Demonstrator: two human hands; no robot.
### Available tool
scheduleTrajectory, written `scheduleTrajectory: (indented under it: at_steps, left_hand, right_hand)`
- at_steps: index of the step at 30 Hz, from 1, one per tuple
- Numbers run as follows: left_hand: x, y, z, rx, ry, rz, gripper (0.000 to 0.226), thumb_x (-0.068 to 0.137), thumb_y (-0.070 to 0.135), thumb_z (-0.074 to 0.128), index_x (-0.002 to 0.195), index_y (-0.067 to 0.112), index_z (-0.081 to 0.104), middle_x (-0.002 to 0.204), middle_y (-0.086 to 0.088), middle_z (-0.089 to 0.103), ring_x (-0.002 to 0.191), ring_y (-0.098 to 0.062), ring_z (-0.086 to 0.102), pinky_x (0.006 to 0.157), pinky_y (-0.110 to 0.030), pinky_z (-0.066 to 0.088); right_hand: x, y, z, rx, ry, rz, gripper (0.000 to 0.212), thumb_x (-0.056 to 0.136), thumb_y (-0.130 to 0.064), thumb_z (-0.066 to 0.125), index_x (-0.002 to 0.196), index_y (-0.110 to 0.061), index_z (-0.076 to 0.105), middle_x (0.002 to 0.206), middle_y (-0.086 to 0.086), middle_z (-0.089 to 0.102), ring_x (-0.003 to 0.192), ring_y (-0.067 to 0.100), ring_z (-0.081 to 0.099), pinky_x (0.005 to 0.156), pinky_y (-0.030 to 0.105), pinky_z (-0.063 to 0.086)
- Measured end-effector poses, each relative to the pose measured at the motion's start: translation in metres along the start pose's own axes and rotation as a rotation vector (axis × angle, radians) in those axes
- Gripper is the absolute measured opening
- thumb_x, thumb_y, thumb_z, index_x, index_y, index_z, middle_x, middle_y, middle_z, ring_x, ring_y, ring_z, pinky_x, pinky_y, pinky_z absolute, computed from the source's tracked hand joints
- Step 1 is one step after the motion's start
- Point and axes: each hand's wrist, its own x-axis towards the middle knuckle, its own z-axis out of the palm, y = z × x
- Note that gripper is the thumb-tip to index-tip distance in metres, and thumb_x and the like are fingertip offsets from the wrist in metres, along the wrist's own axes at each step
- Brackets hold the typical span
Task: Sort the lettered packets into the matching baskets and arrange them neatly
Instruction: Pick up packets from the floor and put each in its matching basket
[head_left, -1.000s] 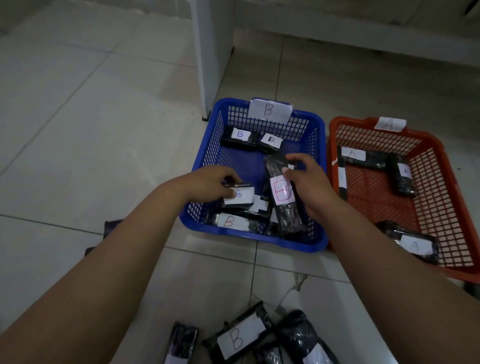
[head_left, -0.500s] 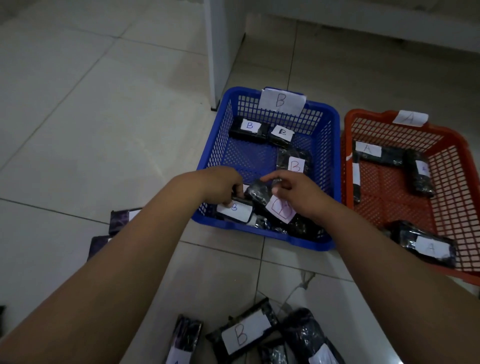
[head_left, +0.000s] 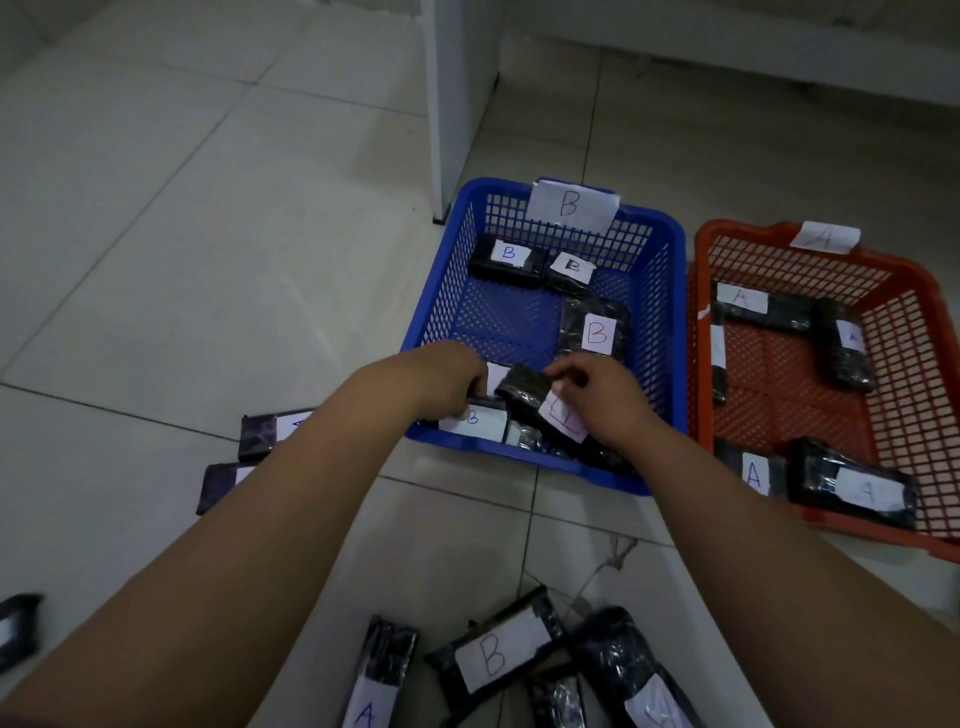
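Pale tiled floor carries a blue basket (head_left: 441, 317) tagged B and, just right of it, an orange basket (head_left: 930, 332) tagged A. Right hand (head_left: 608, 400) pinches a black B packet (head_left: 540, 402) at its far end above the blue basket's near corner; left hand (head_left: 447, 382) has its grip curled on a neighbouring packet (head_left: 475, 418). Judged light, film-wrapped, slippery and slightly pliant; best held across the short sides, clear of the paper label.

Right hand (head_left: 605, 402) has drawn the pink-B packet (head_left: 540, 402) back to the blue basket (head_left: 670, 332) front — 1 B packet (head_left: 595, 330) uncovered behind
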Motion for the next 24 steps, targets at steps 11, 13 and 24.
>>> scheduleTrajectory:
  at_steps: [11,13,24]
  left_hand:
    - [-0.059,-0.039,-0.008,-0.408,0.589,0.113,0.030,0.087,0.004,0.059,0.112,0.019,0.063,0.106,0.008,0.062,0.092,-0.005,0.056,0.073,0.004,0.036]
    - [-0.075,-0.059,-0.010,-0.396,0.653,0.038,0.028,0.087,0.005,0.057,0.110,0.019,0.063,0.105,0.006,0.063,0.088,-0.006,0.057,0.071,0.000,0.037]
    - [-0.172,-0.142,0.052,-0.405,0.541,-0.283,0.025,0.087,0.004,0.059,0.110,0.013,0.063,0.107,-0.005,0.065,0.086,-0.015,0.057,0.072,-0.022,0.039]
  right_hand:
    - [-0.052,-0.026,0.013,-0.082,0.291,-0.286,0.023,0.087,-0.006,0.055,0.106,-0.014,0.065,0.100,0.006,0.065,0.100,0.024,0.055,0.088,0.034,0.046]
    - [-0.070,-0.040,0.028,-0.130,0.320,-0.350,0.025,0.086,-0.006,0.056,0.108,-0.014,0.064,0.105,0.005,0.062,0.106,0.023,0.047,0.091,0.032,0.040]
    - [-0.142,-0.070,0.105,-0.116,-0.006,-0.378,0.028,0.088,-0.012,0.054,0.113,-0.024,0.058,0.103,-0.009,0.052,0.099,0.008,0.047,0.084,0.022,0.038]
